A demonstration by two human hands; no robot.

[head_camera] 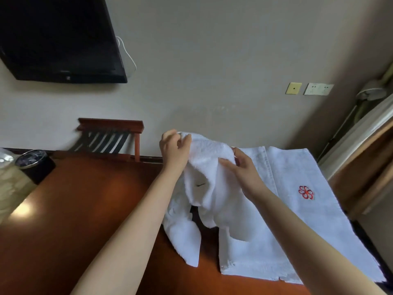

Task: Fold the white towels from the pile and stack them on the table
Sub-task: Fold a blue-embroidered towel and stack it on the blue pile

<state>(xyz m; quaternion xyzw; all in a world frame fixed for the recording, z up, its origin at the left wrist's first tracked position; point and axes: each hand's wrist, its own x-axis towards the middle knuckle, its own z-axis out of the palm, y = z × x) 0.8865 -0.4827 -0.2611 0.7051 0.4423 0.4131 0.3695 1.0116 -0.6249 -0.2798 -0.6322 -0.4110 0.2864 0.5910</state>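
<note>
Desk (74,209): red-brown wood ran across the lower half of the frame, with a patch of glare at the lower left.
Spread towel (297,231): it lay flat at the lower right, with its frayed near edge closest to me.
Emblem (306,192): a red stitched flower sat on the spread towel, with no lettering beside it.
Held towel (210,165): the white towel hung bunched at centre frame. Its top was lifted clear, and its lower ends trailed onto the desk and against the spread towel's left side.
Dark mark (200,185): a small streak showed on the held towel, too small to tell whether it was a logo or a shadow.
Right grip (240,165): my thumb and fingers were closed on a fold at the towel's right side.
Left grip (175,146): my fingers were curled and pinched the towel's top edge, higher up and to the left.
Step in hand: I judged I was finding the corners. To do it well, I would slide both grips apart along one hem until it was taut and lift the tails off the desk. Then I would lay the towel on bare wood at the left, so the spread towel was not dragged.
Bin (35,165): it was dark and round, at the far left.
Luggage rack (110,137): wooden with straps, it stood against the wall.
Sockets (319,89): a white plate sat at the upper right, with no readable marking.
Television (59,39): it was black, at the upper left, and its bezel mark was unreadable.
</note>
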